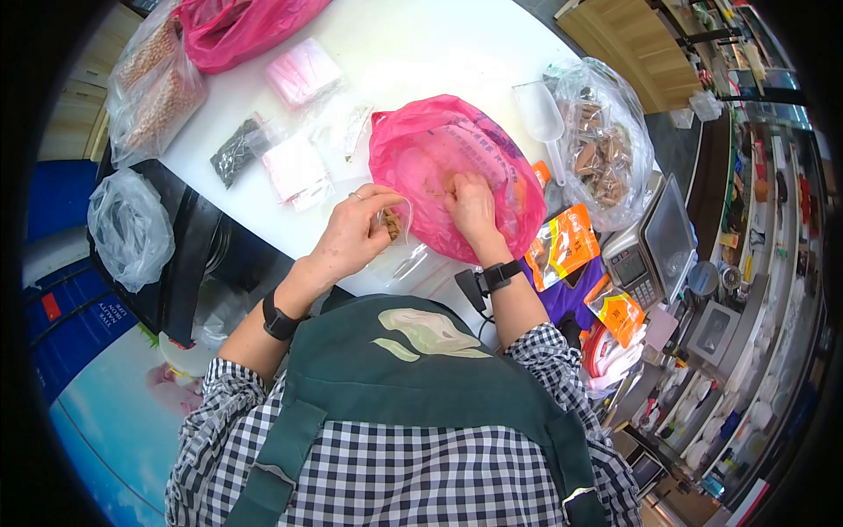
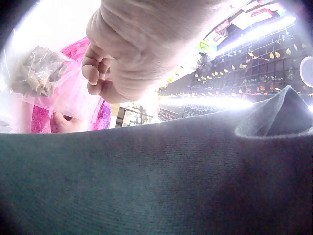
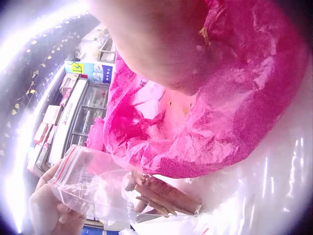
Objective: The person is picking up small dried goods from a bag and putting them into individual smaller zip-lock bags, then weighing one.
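Indoors, pink bag [image 1: 439,149] on white table [image 1: 439,44]

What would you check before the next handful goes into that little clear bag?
1. left hand grips the small clear bag: ok.
2. Its mouth is held open: cannot tell.
3. Room left above the brown pieces already in it: ok.
4. right hand is inside the pink bag: ok.
5. Right hand has pieces in its grasp: cannot tell.
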